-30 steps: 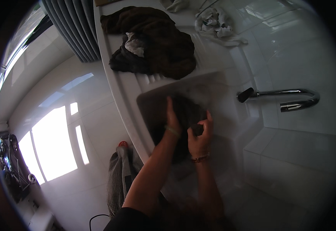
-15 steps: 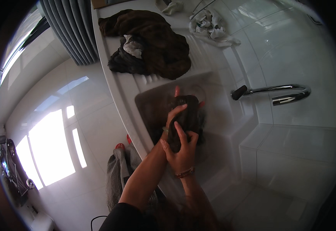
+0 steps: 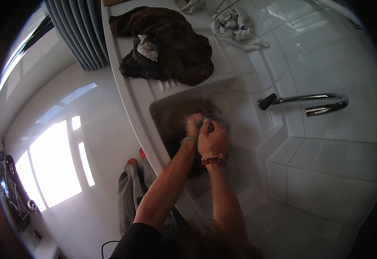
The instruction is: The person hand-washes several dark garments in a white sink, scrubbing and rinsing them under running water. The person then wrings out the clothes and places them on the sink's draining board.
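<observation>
Both my hands are down in the sink basin [image 3: 164,108], side by side in murky water. My left hand [image 3: 193,125], with a pale green band at its wrist, has its fingers closed at the dark wet cloth [image 3: 213,117]. Right beside it, my right hand [image 3: 215,140] is bent over the same cloth, its fingers wrapped round it and partly under water. Beaded bracelets [image 3: 213,159] circle the right wrist. Splashing water and the hands hide most of the cloth.
A dark brown garment [image 3: 184,52] lies heaped on the ribbed drainboard beyond the basin, with a small whitish cloth [image 3: 148,48] on it. Crumpled white cloths [image 3: 234,30] lie farther back. A chrome tap [image 3: 322,103] with a black end stands to the right.
The dark cloth, held up and spread over my left hand before, is now bunched down in the water. Both hands have closed on it, and the right hand has moved farther into the basin.
</observation>
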A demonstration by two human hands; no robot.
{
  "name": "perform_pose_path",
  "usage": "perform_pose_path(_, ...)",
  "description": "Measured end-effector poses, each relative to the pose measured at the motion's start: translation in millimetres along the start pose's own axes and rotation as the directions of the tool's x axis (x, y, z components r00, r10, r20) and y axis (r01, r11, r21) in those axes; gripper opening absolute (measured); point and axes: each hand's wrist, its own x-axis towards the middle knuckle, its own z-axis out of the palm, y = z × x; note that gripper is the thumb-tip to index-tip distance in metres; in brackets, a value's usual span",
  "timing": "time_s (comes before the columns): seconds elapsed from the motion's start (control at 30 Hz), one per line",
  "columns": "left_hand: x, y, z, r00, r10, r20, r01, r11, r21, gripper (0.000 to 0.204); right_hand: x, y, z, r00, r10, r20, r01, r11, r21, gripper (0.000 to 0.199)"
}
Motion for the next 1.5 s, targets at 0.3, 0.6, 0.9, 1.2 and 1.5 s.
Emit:
perform_pose_path(0.3, -60.0, 45.4, 79.4, 0.923, -0.372, 0.102, 0.385, 0.896, -0.222, 0.042, 116.9, 47.7, -32.1, 0.762, -0.392, 0.515, -0.161, 0.657, 0.737, 0.026)
perform_pose_path(0.6, -25.7, 15.4, 37.2, 0.995, -0.005, 0.097, 0.043, 0.919, -0.393, 0.056, -16.3, 19.4, -50.1, 0.706, -0.694, 0.142, 0.613, 0.7, 0.366, 0.049)
perform_pose_path(0.9, -57.7, 40.4, 71.7, 0.956, -0.071, 0.283, 0.149, 0.953, -0.265, 0.036, -73.5, 13.4, -35.3, 0.79, -0.593, -0.159, 0.611, 0.783, 0.114, 0.026)
perform_pose_path(1.2, -2.0, -4.6, 11.1, 0.879, 0.045, 0.475, 0.056, 0.979, -0.197, 0.031, -17.2, -13.2, -17.0, 0.922, -0.387, -0.032, 0.388, 0.921, 0.028, 0.024)
perform_pose_path(1.5, -28.0, 28.6, 27.2, 0.866, -0.023, 0.499, 0.227, 0.908, -0.353, 0.031, 125.5, 6.8, -6.5, 0.825, 0.361, 0.436, -0.51, 0.808, 0.296, 0.035)
